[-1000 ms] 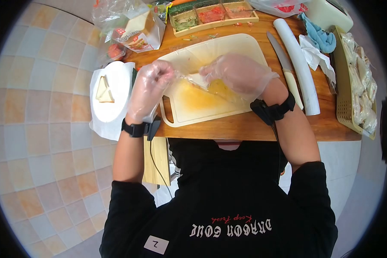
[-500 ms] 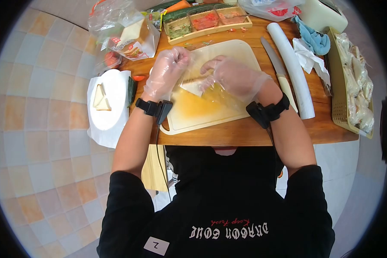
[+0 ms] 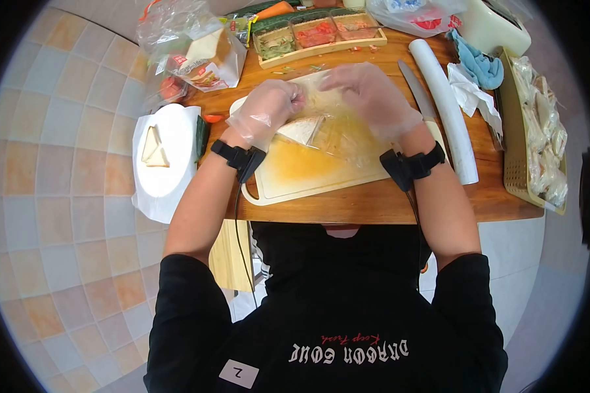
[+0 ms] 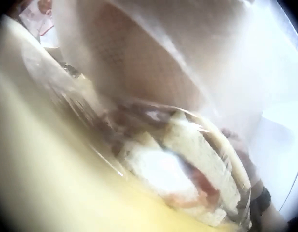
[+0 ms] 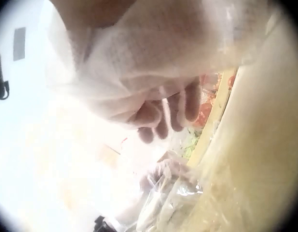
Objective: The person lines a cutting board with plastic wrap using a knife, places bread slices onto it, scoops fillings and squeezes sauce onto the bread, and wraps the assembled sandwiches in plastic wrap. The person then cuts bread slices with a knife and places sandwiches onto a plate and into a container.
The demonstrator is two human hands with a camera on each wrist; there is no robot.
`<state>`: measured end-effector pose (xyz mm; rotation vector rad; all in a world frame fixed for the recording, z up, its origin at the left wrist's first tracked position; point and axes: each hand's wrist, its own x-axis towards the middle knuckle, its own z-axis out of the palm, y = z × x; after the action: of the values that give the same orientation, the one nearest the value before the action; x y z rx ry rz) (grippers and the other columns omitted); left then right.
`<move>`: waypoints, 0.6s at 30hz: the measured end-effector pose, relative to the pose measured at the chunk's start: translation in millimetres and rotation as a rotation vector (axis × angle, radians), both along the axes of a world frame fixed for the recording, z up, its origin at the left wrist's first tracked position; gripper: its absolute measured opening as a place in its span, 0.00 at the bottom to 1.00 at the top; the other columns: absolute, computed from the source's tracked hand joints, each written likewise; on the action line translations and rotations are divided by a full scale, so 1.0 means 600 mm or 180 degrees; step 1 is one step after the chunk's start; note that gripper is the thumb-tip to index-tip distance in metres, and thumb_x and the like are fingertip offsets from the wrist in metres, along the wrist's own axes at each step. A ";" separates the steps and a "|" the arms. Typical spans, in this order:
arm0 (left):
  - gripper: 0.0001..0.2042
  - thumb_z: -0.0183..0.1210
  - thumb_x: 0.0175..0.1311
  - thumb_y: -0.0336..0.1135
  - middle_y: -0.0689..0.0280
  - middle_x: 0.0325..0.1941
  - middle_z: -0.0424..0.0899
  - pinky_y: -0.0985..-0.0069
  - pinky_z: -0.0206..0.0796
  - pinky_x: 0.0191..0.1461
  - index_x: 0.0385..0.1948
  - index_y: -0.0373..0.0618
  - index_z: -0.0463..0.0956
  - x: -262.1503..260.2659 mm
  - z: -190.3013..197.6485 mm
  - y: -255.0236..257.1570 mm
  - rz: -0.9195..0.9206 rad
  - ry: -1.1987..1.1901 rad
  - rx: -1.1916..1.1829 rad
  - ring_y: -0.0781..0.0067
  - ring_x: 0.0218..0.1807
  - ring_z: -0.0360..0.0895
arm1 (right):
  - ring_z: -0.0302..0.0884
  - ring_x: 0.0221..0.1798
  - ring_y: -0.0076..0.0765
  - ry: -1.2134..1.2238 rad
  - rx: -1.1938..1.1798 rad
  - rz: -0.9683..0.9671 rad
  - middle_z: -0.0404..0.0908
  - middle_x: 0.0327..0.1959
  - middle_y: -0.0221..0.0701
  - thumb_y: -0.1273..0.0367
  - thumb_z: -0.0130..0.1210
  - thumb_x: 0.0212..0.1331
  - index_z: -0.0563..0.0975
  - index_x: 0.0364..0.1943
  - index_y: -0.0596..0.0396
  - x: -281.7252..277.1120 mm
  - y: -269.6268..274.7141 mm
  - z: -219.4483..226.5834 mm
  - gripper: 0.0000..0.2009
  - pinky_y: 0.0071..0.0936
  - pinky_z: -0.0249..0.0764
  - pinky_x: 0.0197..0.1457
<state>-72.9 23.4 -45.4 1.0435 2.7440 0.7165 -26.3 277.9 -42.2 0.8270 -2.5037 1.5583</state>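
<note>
Left hand (image 3: pixel 267 108), in a clear plastic glove, over the far left part of the cream cutting board (image 3: pixel 285 177). Its grip is together: fingers curled, pinching a gathered edge of clear plastic wrap (image 3: pixel 357 141). Right hand (image 3: pixel 377 101), gloved likewise, above the board's far right side. Its grip is apart: fingers extended side by side, nothing clasped.

Sandwich wedge (image 3: pixel 300 130) on the board between the two hands, nearer the left, partly under the wrap. The left wrist view, blurred near the hand, shows pale bread slices with a reddish-pink filling (image 4: pixel 204 183) between them. Yellow stain on the board in front of the wedge.

To the left on the surface (image 3: pixel 488 200): white plate (image 3: pixel 167 187) bearing bread triangles (image 3: pixel 154 152); cucumber (image 3: pixel 202 137) just beside it. Far side: bagged loaf (image 3: pixel 206 49) and wooden tray (image 3: pixel 324 54) with three containers, green shreds in the leftmost, red pieces in the middle one. Right of the board: knife (image 3: pixel 415 85), white roll (image 3: pixel 444 111), blue cloth (image 3: pixel 478 62), basket (image 3: pixel 516 154) of plastic-wrapped packets (image 3: pixel 541 118).
</note>
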 end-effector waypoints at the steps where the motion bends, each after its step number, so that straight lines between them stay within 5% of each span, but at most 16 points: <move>1: 0.04 0.65 0.61 0.26 0.48 0.32 0.81 0.63 0.72 0.42 0.32 0.35 0.81 0.003 0.004 0.003 -0.0071 0.0379 -0.0214 0.49 0.35 0.79 | 0.83 0.55 0.49 0.0004 0.0001 0.0015 0.88 0.50 0.43 0.78 0.52 0.61 0.87 0.49 0.56 0.001 -0.010 -0.004 0.16 0.37 0.77 0.62; 3: 0.05 0.66 0.60 0.27 0.46 0.34 0.82 0.61 0.73 0.43 0.32 0.35 0.82 -0.001 0.002 0.002 -0.0133 0.0763 -0.0442 0.45 0.37 0.80 | 0.84 0.50 0.52 0.1374 0.0182 0.0569 0.88 0.48 0.44 0.77 0.52 0.60 0.87 0.48 0.57 0.000 -0.035 -0.022 0.16 0.43 0.77 0.58; 9: 0.08 0.69 0.62 0.33 0.49 0.35 0.86 0.64 0.75 0.44 0.34 0.36 0.85 0.014 0.019 0.003 0.0162 0.1008 -0.0148 0.50 0.38 0.84 | 0.83 0.47 0.57 0.0519 0.0869 0.0586 0.87 0.44 0.47 0.74 0.51 0.62 0.86 0.51 0.53 0.025 -0.043 -0.023 0.17 0.48 0.77 0.54; 11: 0.09 0.66 0.68 0.33 0.53 0.38 0.89 0.70 0.75 0.46 0.39 0.35 0.86 0.015 0.033 -0.011 0.0858 0.0452 0.0359 0.65 0.38 0.85 | 0.83 0.49 0.57 0.0401 0.0869 0.0627 0.87 0.45 0.47 0.74 0.53 0.62 0.86 0.52 0.55 0.022 -0.044 -0.027 0.16 0.47 0.77 0.56; 14: 0.10 0.62 0.73 0.33 0.57 0.40 0.90 0.75 0.74 0.47 0.44 0.34 0.86 0.032 0.060 -0.040 0.0919 -0.0449 0.1284 0.77 0.40 0.82 | 0.82 0.50 0.57 0.0279 0.0836 0.0622 0.86 0.46 0.47 0.75 0.55 0.62 0.84 0.54 0.58 0.023 -0.045 -0.029 0.17 0.46 0.77 0.57; 18: 0.11 0.62 0.73 0.31 0.61 0.35 0.88 0.76 0.73 0.47 0.47 0.31 0.85 0.069 0.068 -0.038 -0.0001 -0.0854 0.0640 0.79 0.39 0.80 | 0.82 0.46 0.60 0.0264 0.1048 0.0467 0.86 0.42 0.51 0.71 0.48 0.64 0.84 0.54 0.56 0.020 -0.052 -0.036 0.18 0.49 0.76 0.53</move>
<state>-31.3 0.8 -4.3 0.9055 2.4824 1.0660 -14.4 247.0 -63.9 1.1126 -2.7323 1.1301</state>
